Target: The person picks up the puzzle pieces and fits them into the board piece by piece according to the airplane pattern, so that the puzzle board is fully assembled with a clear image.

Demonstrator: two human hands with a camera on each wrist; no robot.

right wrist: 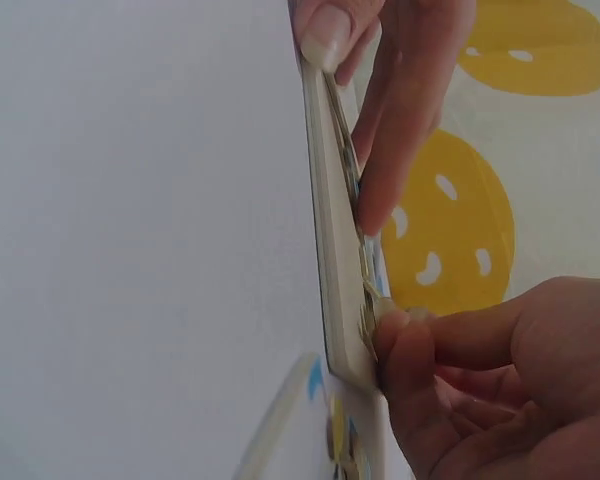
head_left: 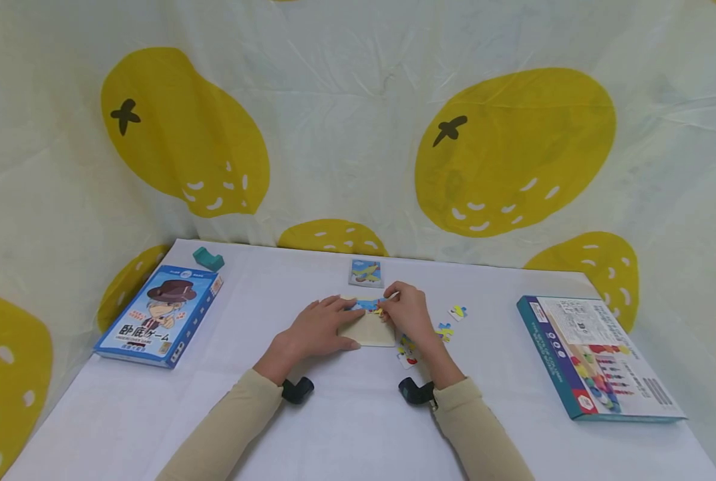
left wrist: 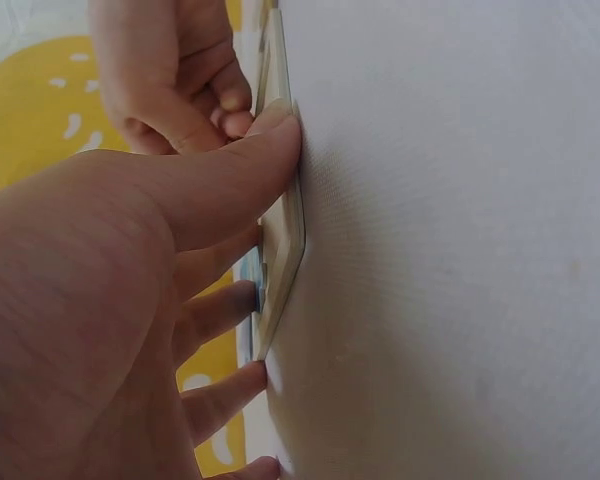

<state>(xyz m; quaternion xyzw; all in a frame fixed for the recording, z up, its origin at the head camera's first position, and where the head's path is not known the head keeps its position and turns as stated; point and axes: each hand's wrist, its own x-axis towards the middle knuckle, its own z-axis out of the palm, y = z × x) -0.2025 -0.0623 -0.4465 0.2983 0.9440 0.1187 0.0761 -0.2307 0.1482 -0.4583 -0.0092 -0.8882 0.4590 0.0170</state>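
Observation:
A pale wooden puzzle tray lies flat on the white table, with blue jigsaw pieces along its far side. My left hand rests on the tray's left part, fingers fairly straight and spread, with the thumb on its near edge. At the tray's far right corner my right hand pinches a small jigsaw piece between thumb and forefinger, right at the tray's surface; the fingers mostly hide its picture. Loose jigsaw pieces lie to the right of the tray, some partly behind the right forearm.
Beyond the tray lies a small square picture of a yellow plane. A blue game box and a green curved block are at the left. On the right lies a larger teal-edged box. A fruit-patterned curtain hangs behind the table.

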